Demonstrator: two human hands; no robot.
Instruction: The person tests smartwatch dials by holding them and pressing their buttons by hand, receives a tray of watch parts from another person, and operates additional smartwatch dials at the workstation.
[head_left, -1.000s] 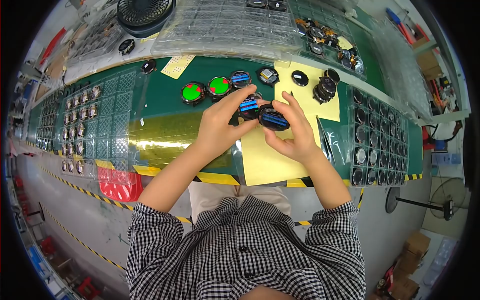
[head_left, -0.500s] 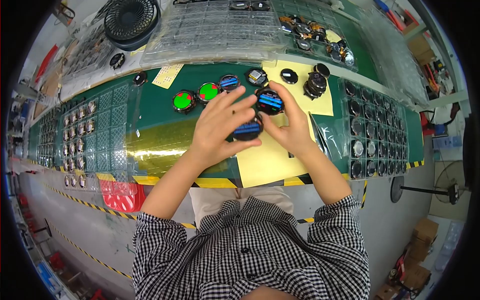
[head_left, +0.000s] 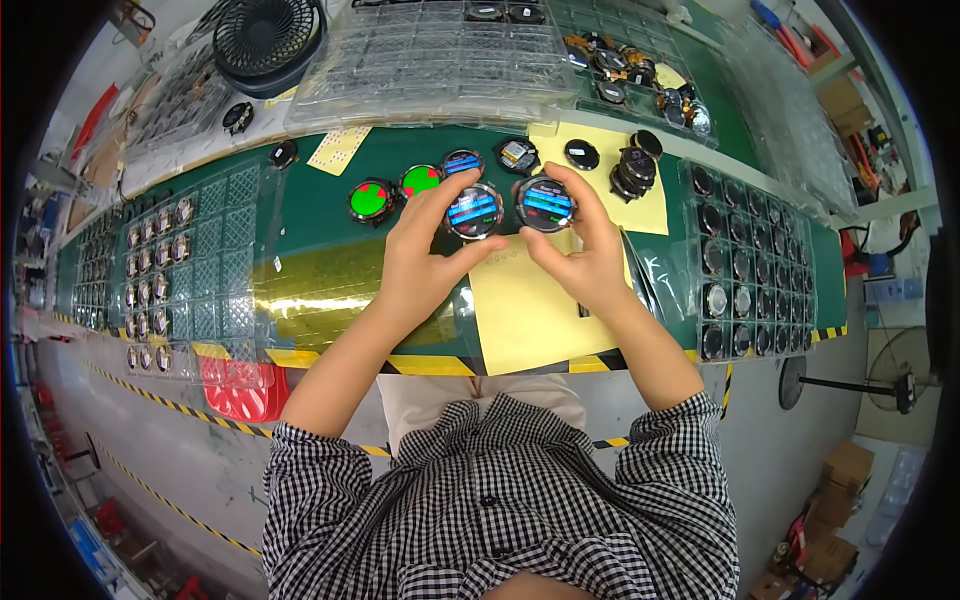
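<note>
My left hand (head_left: 420, 262) grips a round watch module (head_left: 474, 211) by its edge, between thumb and fingers. Its lit screen shows blue bars. A second lit watch module (head_left: 545, 203) is held in my right hand (head_left: 590, 255), just right of the first, with a narrow gap between them. Beyond my left hand lie two modules with green and red screens, one (head_left: 369, 200) in full view and the other (head_left: 419, 181) partly covered. Another blue-lit module (head_left: 463, 163) sits behind my left fingers. An opened module (head_left: 517, 154) rests farther back.
A yellow sheet (head_left: 520, 320) lies below my hands. A stack of modules (head_left: 633, 172) and a dark disc (head_left: 581, 153) are at the right. Filled trays stand right (head_left: 755, 262) and left (head_left: 155, 270). Clear trays (head_left: 430, 65) and a black fan (head_left: 265, 42) are at the back.
The two modules were close together and partly overlapping; now they are side by side, screens facing up. My left hand has shifted its hold to the module's edges. The view has tilted slightly.
</note>
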